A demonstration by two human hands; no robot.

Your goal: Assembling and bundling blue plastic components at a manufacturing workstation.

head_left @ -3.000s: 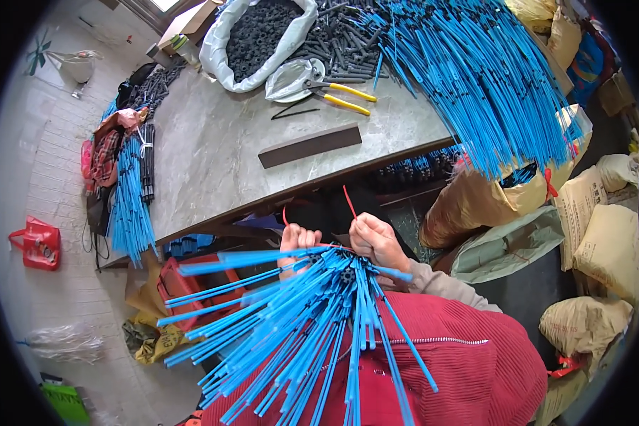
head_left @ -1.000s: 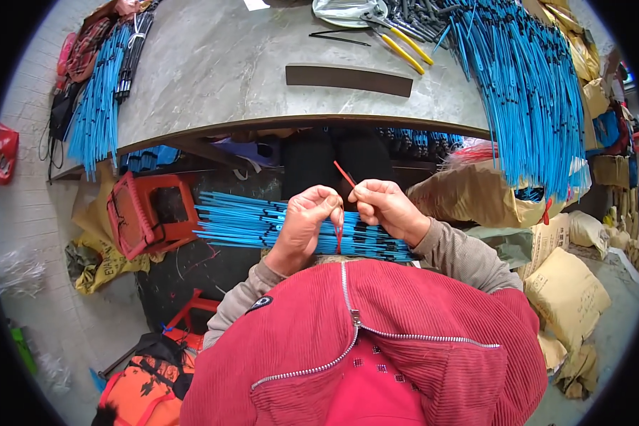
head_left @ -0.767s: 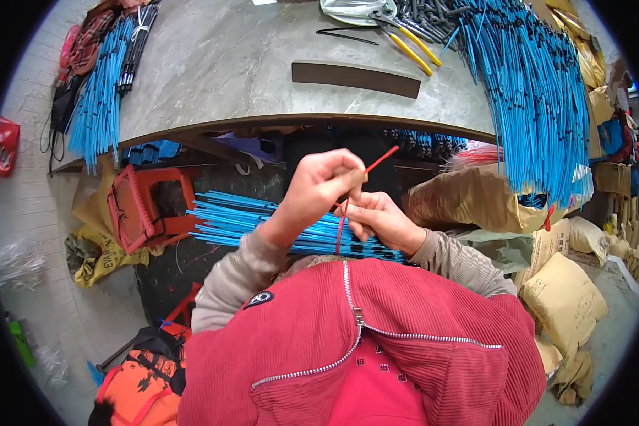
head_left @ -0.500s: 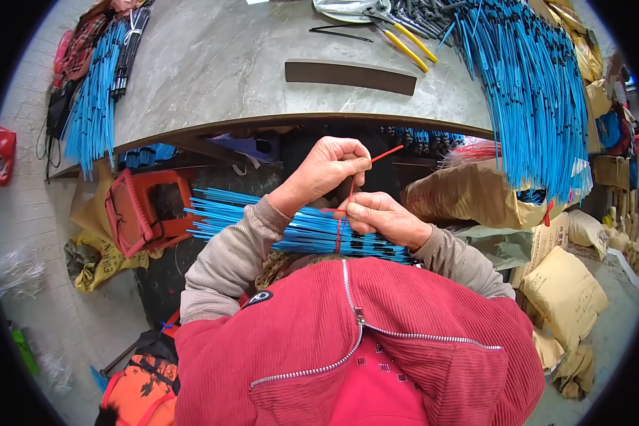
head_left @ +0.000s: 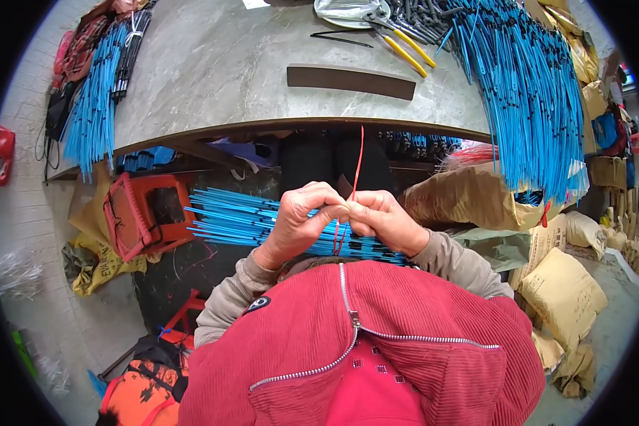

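Note:
A bundle of thin blue cable-like strands with black parts (head_left: 238, 221) lies across my lap. Around it, right of its middle, runs a red string (head_left: 358, 160); one end stands up above my hands. Thumb and fingers of my left hand (head_left: 305, 219) pinch the string over the bundle. Touching it at the fingertips, my right hand (head_left: 385, 220) is also closed on the string. The exact crossing of the string is hidden between my fingers.
Ahead is a grey table (head_left: 213, 64) with a dark flat strip (head_left: 351, 82) and yellow-handled pliers (head_left: 408, 50). More blue strands (head_left: 522, 99) hang over its right end. A red stool (head_left: 131, 216) is at left, a brown paper sack (head_left: 468, 195) at right.
My left hand has come down and toward me, meeting my right hand at the fingertips. The string's free end, earlier slanting to the right from my left hand, now points up.

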